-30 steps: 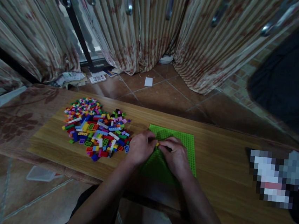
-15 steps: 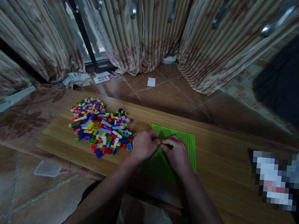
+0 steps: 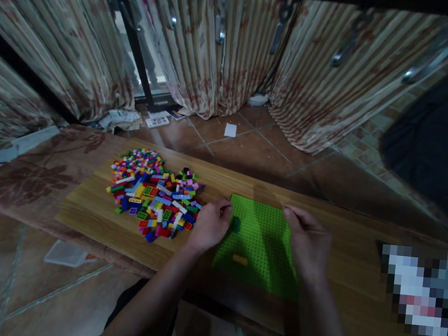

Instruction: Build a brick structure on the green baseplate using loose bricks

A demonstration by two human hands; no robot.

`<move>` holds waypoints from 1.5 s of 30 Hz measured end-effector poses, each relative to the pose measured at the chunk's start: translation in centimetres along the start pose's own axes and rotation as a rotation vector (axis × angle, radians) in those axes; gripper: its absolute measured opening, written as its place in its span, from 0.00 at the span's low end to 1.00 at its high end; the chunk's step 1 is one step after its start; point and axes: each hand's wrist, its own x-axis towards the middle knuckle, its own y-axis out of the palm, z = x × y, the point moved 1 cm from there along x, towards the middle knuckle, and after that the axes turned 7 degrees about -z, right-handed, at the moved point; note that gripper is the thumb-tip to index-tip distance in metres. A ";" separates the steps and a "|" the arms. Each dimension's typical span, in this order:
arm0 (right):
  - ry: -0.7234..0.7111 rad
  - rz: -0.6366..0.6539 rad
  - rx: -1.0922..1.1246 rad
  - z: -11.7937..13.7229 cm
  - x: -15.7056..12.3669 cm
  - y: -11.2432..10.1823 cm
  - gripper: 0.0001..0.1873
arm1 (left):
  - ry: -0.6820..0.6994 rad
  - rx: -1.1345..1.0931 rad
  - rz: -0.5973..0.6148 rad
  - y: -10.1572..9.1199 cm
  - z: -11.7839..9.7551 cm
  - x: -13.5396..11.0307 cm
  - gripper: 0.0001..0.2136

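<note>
A green studded baseplate [image 3: 266, 241] lies on the wooden board in front of me. Near its lower edge sits a yellow-orange brick [image 3: 240, 259], and a small dark teal piece [image 3: 236, 224] shows by the left edge. My left hand [image 3: 211, 224] is closed at the upper left side of the plate, its curled fingers at the edge. At the upper right corner, my right hand [image 3: 309, 242] pinches the plate's edge between thumb and fingers. The fingertips of both hands are partly hidden.
A heap of mixed colourful bricks [image 3: 157, 198] is spread to the left of the plate, with smaller pieces [image 3: 139, 161] at its far end. The wooden board [image 3: 339, 285] rests over a brown patterned cloth [image 3: 49, 172]. A clear plastic tray [image 3: 66, 253] is on the floor.
My hands have parted from the middle of the plate to its two sides, leaving the yellow-orange brick in view on it. The camera view has tilted up slightly.
</note>
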 end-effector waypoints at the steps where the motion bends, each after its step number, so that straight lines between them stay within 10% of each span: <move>1: 0.003 0.020 -0.013 0.1 -0.1 -0.1 0.10 | 0.002 -0.006 0.008 0.0 0.1 -0.1 0.12; 9: -0.084 0.749 -0.137 0.3 -2.8 -1.7 0.11 | 0.018 -0.017 0.047 -0.4 0.1 -0.3 0.11; 12: -0.190 0.835 -0.297 -0.2 -4.2 -1.8 0.10 | 0.038 0.004 0.045 -0.7 0.0 -0.3 0.12; 19: -0.402 0.836 -0.487 -0.5 -6.3 -0.2 0.08 | 0.043 0.040 0.036 -0.8 -0.1 -0.4 0.12; 32: -0.247 0.505 -0.282 -1.3 -3.4 -0.9 0.11 | 0.046 0.067 0.073 -0.5 0.1 -0.5 0.12; 45: -0.288 0.479 -0.502 -1.1 -4.4 1.3 0.25 | 0.068 0.150 0.122 -0.2 -0.2 -0.7 0.12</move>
